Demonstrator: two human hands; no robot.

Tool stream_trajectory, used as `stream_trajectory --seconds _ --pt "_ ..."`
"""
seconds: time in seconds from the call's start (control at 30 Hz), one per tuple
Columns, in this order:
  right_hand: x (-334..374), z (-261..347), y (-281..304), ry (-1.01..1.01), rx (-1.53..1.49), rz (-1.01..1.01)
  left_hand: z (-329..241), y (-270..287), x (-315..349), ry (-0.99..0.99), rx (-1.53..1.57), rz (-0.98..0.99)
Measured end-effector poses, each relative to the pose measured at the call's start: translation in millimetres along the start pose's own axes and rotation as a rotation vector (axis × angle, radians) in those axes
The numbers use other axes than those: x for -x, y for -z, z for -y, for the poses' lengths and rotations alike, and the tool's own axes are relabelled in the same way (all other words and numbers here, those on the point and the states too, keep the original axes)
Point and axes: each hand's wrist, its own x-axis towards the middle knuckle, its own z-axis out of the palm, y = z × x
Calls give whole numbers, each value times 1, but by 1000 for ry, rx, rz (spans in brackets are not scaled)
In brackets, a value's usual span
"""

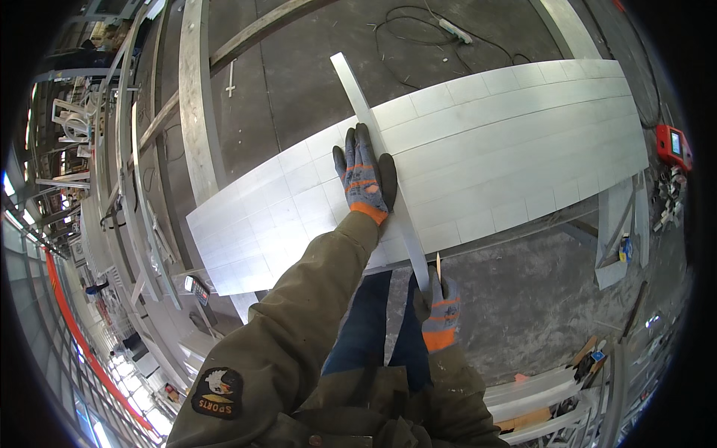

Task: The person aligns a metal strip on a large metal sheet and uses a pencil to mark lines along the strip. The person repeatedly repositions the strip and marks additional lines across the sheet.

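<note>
Several pale metal strips lie side by side as one wide panel [515,142] across a frame in front of me. A long straight metal bar [407,228] is laid crosswise over them, its far end sticking out past the panel. My left hand [366,175], in a grey and orange glove with dark fingertips, lies flat along the bar, fingers stretched out and thumb over the bar. At the bar's near end is my right hand [442,308], gloved alike. It is closed round a pencil [438,267] pointing up, and touches the bar; some fingers are hidden.
Wooden and metal beams [196,104] stand to the left. A cable with a white power strip [455,31] lies on the floor beyond. A red device with a screen [674,146] is at the far right. A small blue and yellow container [625,248] sits on a support, and a calculator-like device [197,290] near left.
</note>
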Motion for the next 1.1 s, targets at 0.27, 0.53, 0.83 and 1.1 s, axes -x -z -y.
stream_trajectory --seconds 0.27,0.53,0.83,1.1 --pt "-2 0 2 28 34 14 2 -3 1 -5 -27 4" --pt "-1 1 4 20 15 22 3 -4 1 5 20 27" --pt "-1 -1 4 22 -5 34 3 -4 1 -21 -46 -10" --pt "3 -4 -1 -31 0 55 2 -2 0 -31 20 -34"
